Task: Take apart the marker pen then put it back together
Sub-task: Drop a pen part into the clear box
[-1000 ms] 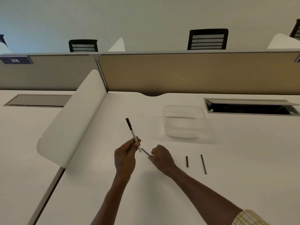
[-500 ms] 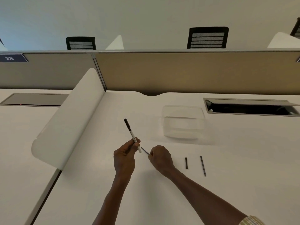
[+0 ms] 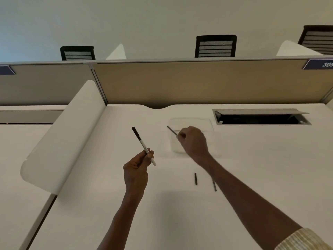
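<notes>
Right hand (image 3: pixel 193 141) lifted away pinching thin dark rod (image 3: pixel 171 130), left hand (image 3: pixel 137 167) gripping marker barrel (image 3: pixel 143 146)

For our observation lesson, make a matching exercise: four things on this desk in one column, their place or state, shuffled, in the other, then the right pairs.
Things
1. marker barrel
2. thin dark rod
3. short black piece
4. clear container

Place or state
A. lying on the desk
B. pinched in the right hand
C. behind the right hand, near the cable hatch
D. gripped in the left hand, tilted

Pairs: 1-D, 2-B, 3-A, 4-C
</notes>
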